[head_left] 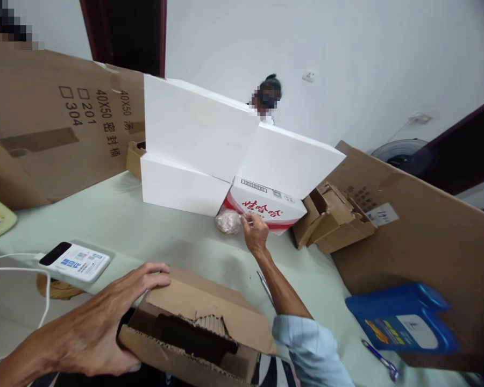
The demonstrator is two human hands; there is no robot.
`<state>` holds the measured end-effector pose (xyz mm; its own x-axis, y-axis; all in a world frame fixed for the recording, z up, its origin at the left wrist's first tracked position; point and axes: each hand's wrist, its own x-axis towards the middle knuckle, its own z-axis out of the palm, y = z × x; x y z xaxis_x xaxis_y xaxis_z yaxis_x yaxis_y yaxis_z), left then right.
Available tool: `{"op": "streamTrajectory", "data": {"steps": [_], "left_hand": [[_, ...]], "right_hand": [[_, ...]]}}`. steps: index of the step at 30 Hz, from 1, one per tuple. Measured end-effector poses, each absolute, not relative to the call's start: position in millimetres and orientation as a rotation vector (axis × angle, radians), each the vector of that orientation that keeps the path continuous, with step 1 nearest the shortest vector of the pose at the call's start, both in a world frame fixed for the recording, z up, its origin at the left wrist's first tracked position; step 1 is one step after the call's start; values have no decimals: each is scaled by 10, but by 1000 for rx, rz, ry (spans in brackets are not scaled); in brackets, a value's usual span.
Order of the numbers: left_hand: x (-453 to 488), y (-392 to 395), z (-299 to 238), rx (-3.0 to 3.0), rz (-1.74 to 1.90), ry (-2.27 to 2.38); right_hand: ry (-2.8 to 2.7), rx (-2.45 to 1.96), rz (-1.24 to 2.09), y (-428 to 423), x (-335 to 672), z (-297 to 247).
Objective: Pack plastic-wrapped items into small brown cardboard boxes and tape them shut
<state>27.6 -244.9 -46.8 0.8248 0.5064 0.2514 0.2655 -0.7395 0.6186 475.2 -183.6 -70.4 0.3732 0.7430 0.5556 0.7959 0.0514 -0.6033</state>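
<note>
My left hand (pixel 108 317) grips the left end of an open, worn brown cardboard box (pixel 226 306), fingers over the upper edge and thumb below. The box tilts at the table's near edge, its torn opening toward me. My right hand (pixel 255 232) reaches forward, thumb and forefinger pinched together at the right side of a crumpled clear plastic ball (pixel 228 221). A small pale bit shows at those fingertips; what it is I cannot make out. Just behind stands a white and red printed carton (pixel 266 201). A slim silver tool (pixel 265 285) lies beside my right forearm.
White boxes (pixel 201 129) are stacked at the back. Large cardboard panels flank the table (pixel 165 236). A phone (pixel 76 262) with a white cable lies left. Torn cardboard (pixel 334 220), a blue jug (pixel 405 320) and a purple-handled item (pixel 381 359) are right. A person (pixel 268 97) is beyond.
</note>
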Motion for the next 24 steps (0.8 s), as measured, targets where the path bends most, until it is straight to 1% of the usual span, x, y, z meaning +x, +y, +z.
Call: {"op": "streamTrajectory", "data": {"steps": [5,10,24], "left_hand": [[263,-2446,-498,2404,498,606],[264,-2452,-509,2408,480,620],[274,-2424,-520,2390,464,629]], "right_hand": [[-1535,-1796,-242,-1411,4950,-1061],[-1678,-1819,-364,-1352,4995,-1350],[-1937,-1815,-515,-1499,5045,-1462]]}}
